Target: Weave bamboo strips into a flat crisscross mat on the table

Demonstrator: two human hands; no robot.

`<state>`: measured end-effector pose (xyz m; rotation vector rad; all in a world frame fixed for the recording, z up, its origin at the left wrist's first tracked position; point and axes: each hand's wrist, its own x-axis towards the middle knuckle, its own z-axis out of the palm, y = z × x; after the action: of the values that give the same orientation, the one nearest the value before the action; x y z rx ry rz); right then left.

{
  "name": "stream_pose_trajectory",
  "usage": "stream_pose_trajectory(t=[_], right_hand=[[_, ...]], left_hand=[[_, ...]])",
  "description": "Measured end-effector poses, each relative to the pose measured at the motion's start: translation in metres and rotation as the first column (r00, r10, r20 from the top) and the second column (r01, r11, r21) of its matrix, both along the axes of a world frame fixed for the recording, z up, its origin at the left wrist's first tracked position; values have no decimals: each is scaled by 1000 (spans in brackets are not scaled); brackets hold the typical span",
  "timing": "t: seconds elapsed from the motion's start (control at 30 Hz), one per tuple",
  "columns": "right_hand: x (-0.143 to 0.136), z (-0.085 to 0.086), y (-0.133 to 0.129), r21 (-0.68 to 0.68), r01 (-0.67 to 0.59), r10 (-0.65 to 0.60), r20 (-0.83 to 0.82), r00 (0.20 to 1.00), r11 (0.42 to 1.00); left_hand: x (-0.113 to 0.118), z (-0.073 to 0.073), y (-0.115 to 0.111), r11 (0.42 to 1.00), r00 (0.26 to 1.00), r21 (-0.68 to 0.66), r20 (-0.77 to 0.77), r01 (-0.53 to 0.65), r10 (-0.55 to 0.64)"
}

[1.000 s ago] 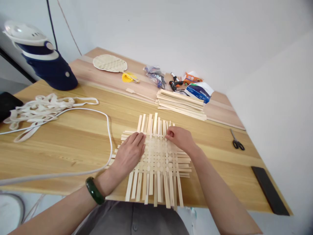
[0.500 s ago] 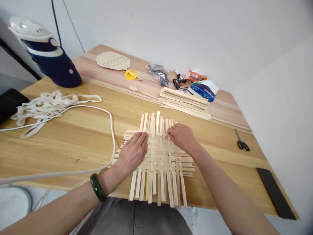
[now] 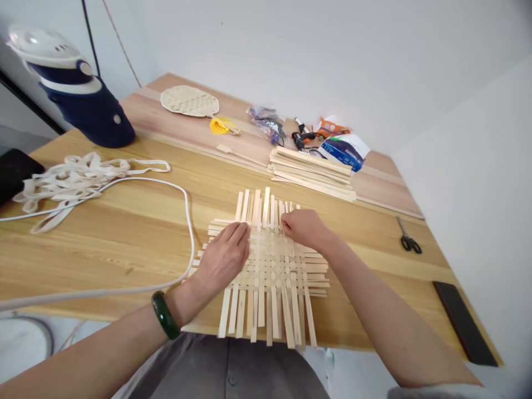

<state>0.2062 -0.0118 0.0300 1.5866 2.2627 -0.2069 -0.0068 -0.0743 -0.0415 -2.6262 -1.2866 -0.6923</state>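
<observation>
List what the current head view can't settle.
All in the head view:
- Right hand: grip on any strip, hidden by its curled fingers.
- Woven mat: part of its left side, covered by the left hand.
- Black object: full shape, cut off by left edge.
- Blue packet: print, too small and blurred.

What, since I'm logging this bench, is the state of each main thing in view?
Woven mat, centre interlaced, strip ends loose
Left hand, laid over the mat, fingers nearly straight
Right hand, fingers curled at the mat's far side
Strip stack, loosely piled
Scissors, lying down, apparently shut
White tape, heaped in loose loops
White cord, uncoiled
Blue container, standing, domed top on
Round woven piece, lying flat
Black slab, lying flat
</observation>
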Motion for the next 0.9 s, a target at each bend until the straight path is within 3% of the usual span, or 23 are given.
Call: stream_pose_trajectory(t=[0.1,0.2,0.3,0.4,0.63,0.9], right_hand=[[4,-2,-5,21,23,-22,-53,998,1000],[4,-3,-11,131,76,-50,-189,981,988],[-7,-4,-13,242,72,10,-322,947,968],[-27,-9,-10,240,37,61,-390,919,970],[-63,-19,3,177,-60,124,-376,918,982],[-73,-19,6,210,-106,170,-315,934,972]], left_hand=[[1,-1,0,999,1000,35,3,-5,5],[2,1,0,1000,1000,23,-5,-10,10],[2,7,0,998,999,-64,24,-21,23],[-6,14,0,994,996,-109,88,7,3],[-28,11,-8,997,988,-78,154,-12,24],[-23,1,-12,996,990,-59,125,-60,67]])
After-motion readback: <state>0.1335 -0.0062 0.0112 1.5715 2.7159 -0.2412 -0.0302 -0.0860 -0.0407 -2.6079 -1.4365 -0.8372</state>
